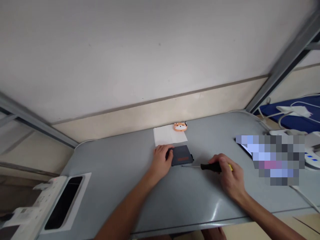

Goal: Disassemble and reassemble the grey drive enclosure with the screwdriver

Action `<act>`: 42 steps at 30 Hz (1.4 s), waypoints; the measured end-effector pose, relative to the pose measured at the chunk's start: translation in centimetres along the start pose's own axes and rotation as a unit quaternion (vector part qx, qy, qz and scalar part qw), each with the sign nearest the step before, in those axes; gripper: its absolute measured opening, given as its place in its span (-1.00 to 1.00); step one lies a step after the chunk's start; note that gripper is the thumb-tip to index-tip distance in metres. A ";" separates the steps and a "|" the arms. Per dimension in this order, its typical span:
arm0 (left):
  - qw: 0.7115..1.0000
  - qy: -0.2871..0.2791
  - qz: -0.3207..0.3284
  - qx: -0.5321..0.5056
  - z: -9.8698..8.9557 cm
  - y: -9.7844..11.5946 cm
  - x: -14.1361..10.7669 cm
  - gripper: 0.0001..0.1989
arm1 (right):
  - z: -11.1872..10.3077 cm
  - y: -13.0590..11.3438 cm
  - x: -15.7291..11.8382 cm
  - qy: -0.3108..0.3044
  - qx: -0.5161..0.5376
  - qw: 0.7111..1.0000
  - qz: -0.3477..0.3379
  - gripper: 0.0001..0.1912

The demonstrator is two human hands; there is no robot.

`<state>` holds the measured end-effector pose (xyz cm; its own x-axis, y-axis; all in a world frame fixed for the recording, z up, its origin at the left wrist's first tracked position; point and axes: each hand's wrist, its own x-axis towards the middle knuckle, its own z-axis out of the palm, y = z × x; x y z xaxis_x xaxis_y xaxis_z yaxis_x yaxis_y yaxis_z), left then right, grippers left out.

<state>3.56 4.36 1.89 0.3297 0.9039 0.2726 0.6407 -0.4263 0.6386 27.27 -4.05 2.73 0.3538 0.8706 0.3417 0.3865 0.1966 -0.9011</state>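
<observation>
A flat dark grey box (pixel 180 152) with reddish markings and a row of small slots along its near edge lies on the grey table. My left hand (pixel 162 160) is closed over its left end, fingers on top and thumb against it. My right hand (pixel 228 173) grips a screwdriver (pixel 211 167) by its black and yellow handle. The thin metal shaft points left, its tip at the near edge of the box; whether it touches cannot be made out. A small dark piece sticks out at the box's right side.
Behind the box lie white paper (pixel 166 135) and an orange animal-faced case (pixel 180 126). At left a phone (pixel 64 203) rests on a white sheet beside a power strip (pixel 47 200). A blurred-out device (pixel 271 160) and cables lie at right. Metal posts (pixel 287 56) flank the table.
</observation>
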 end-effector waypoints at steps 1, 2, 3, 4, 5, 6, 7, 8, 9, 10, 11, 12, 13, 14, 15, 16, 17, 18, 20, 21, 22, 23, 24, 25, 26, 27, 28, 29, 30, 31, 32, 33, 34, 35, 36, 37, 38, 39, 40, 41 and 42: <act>1.000 0.000 0.001 0.000 0.0 0.0 0.0 -0.76 | 0.4 -0.3 -0.2 -0.017 0.000 1.000 0.000 -0.36; 1.000 0.002 0.002 0.000 0.0 0.0 0.0 -0.76 | 0.7 -0.7 -0.4 -0.032 -0.001 0.999 -0.002 -0.37; 1.000 0.003 0.003 0.001 0.0 0.0 0.0 -0.77 | 1.1 -1.0 -0.5 -0.042 -0.003 0.999 -0.001 -0.38; 1.000 0.004 0.004 0.002 0.0 0.1 0.0 -0.77 | 1.4 -1.3 -0.7 -0.046 -0.003 0.999 0.005 -0.39; 1.000 0.004 0.005 0.003 0.0 0.1 0.0 -0.77 | 1.7 -1.5 -0.8 -0.048 -0.001 0.999 0.014 -0.40; 1.000 0.002 0.004 0.004 -0.1 0.1 0.0 -0.77 | 1.9 -1.7 -0.8 -0.045 0.003 0.999 0.025 -0.40; 1.000 0.001 0.002 0.005 0.0 0.1 0.0 -0.76 | 2.1 -1.8 -0.9 -0.042 0.006 0.998 0.037 -0.41; 1.000 0.000 0.000 0.005 0.0 0.1 0.0 -0.76 | 2.2 -1.8 -0.8 -0.040 0.010 0.998 0.047 -0.42; 1.000 0.000 -0.001 0.004 0.0 0.1 0.0 -0.76 | 2.3 -1.8 -0.8 -0.038 0.013 0.998 0.053 -0.42; 1.000 0.001 -0.001 0.003 0.0 0.1 0.0 -0.76 | 2.3 -1.7 -0.7 -0.038 0.016 0.997 0.058 -0.42; 1.000 0.002 -0.001 0.001 0.0 0.1 0.0 -0.76 | 2.3 -1.6 -0.7 -0.040 0.019 0.997 0.062 -0.42; 1.000 0.002 0.000 -0.001 0.0 0.1 0.0 -0.76 | 2.3 -1.5 -0.6 -0.044 0.024 0.997 0.065 -0.42; 1.000 0.001 0.002 -0.003 0.0 0.1 0.0 -0.77 | 2.3 -1.4 -0.6 -0.051 0.030 0.996 0.067 -0.41; 1.000 0.000 0.002 -0.004 0.0 0.1 0.0 -0.77 | 2.2 -1.3 -0.5 -0.061 0.034 0.995 0.069 -0.41; 1.000 -0.001 0.002 -0.005 0.0 0.1 0.0 -0.76 | 2.2 -1.2 -0.5 -0.073 0.038 0.994 0.070 -0.41; 1.000 -0.002 0.001 -0.005 -0.1 0.2 0.0 -0.76 | 2.1 -1.1 -0.5 -0.083 0.039 0.993 0.072 -0.40; 1.000 -0.004 0.000 -0.005 -0.1 0.2 0.0 -0.76 | 2.1 -1.0 -0.5 -0.090 0.039 0.993 0.072 -0.40; 1.000 -0.004 0.001 -0.006 -0.1 0.2 0.0 -0.76 | 2.0 -1.0 -0.5 -0.092 0.039 0.992 0.073 -0.39; 1.000 -0.004 0.004 -0.010 -0.1 0.2 0.0 -0.76 | 1.9 -0.9 -0.5 -0.085 0.039 0.993 0.075 -0.39; 1.000 -0.003 0.006 -0.012 -0.1 0.2 0.0 -0.76 | 1.9 -1.0 -0.5 -0.079 0.041 0.993 0.078 -0.38; 1.000 -0.003 0.008 -0.014 -0.2 0.2 0.0 -0.77 | 1.9 -1.0 -0.5 -0.075 0.044 0.993 0.081 -0.38; 1.000 -0.002 0.009 -0.016 -0.2 0.2 0.0 -0.77 | 1.9 -1.1 -0.5 -0.074 0.048 0.993 0.084 -0.38; 1.000 -0.001 0.009 -0.017 -0.1 0.2 0.1 -0.77 | 1.9 -1.1 -0.4 -0.075 0.051 0.992 0.087 -0.38; 1.000 0.000 0.009 -0.018 -0.1 0.1 0.1 -0.77 | 1.9 -1.2 -0.4 -0.079 0.053 0.991 0.090 -0.38; 1.000 0.001 0.010 -0.019 -0.1 0.1 0.1 -0.77 | 1.9 -1.2 -0.4 -0.082 0.055 0.991 0.093 -0.38; 1.000 0.003 0.013 -0.020 -0.1 0.1 0.1 -0.77 | 1.9 -1.2 -0.4 -0.084 0.058 0.990 0.097 -0.39; 1.000 0.008 0.017 -0.022 -0.1 0.1 0.1 -0.78 | 1.8 -1.1 -0.4 -0.083 0.062 0.989 0.101 -0.39; 0.999 0.016 0.024 -0.025 -0.1 0.1 0.1 -0.78 | 1.8 -1.0 -0.4 -0.077 0.068 0.989 0.108 -0.39; 0.999 0.025 0.032 -0.027 -0.2 0.2 0.1 -0.78 | 1.7 -0.9 -0.4 -0.069 0.076 0.988 0.116 -0.40; 0.998 0.033 0.042 -0.031 -0.3 0.3 0.0 -0.79 | 1.6 -0.8 -0.4 -0.059 0.086 0.986 0.126 -0.41; 0.997 0.037 0.052 -0.034 -0.4 0.4 0.0 -0.79 | 1.6 -0.7 -0.3 -0.048 0.097 0.984 0.140 -0.42; 0.996 0.040 0.064 -0.039 -0.5 0.5 -0.1 -0.79 | 1.5 -0.6 -0.2 -0.036 0.109 0.981 0.158 -0.44; 0.996 0.038 0.074 -0.044 -0.7 0.6 -0.2 -0.78 | 1.5 -0.5 -0.1 -0.024 0.124 0.976 0.177 -0.46; 0.995 0.035 0.084 -0.049 -0.8 0.7 -0.3 -0.76 | 1.5 -0.5 0.1 -0.010 0.141 0.970 0.197 -0.47; 0.994 0.030 0.093 -0.054 -1.0 0.8 -0.4 -0.75 | 1.5 -0.4 0.2 0.004 0.161 0.963 0.217 -0.49; 0.993 0.023 0.101 -0.058 -1.1 1.0 -0.5 -0.75 | 1.5 -0.3 0.3 0.017 0.184 0.955 0.234 -0.51; 0.992 0.013 0.109 -0.061 -1.2 1.1 -0.6 -0.77 | 1.6 -0.3 0.4 0.027 0.206 0.946 0.248 -0.52; 0.991 0.000 0.117 -0.060 -1.3 1.2 -0.6 -0.80 | 1.7 -0.2 0.5 0.037 0.225 0.939 0.259 -0.54; 0.990 -0.015 0.126 -0.057 -1.3 1.2 -0.7 -0.83 | 1.7 -0.2 0.5 0.043 0.239 0.933 0.266 -0.55; 0.989 -0.029 0.135 -0.052 -1.3 1.3 -0.8 -0.83 | 1.8 -0.1 0.5 0.048 0.248 0.929 0.270 -0.56; 0.987 -0.042 0.145 -0.046 -1.3 1.2 -0.9 -0.81 | 1.8 -0.1 0.5 0.051 0.254 0.926 0.273 -0.57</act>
<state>3.20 3.10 3.35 0.5482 0.7366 0.3961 0.4466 -0.6583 0.6060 25.87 -2.75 2.48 0.4673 0.8605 -0.2027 -0.3149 -0.0522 -0.9477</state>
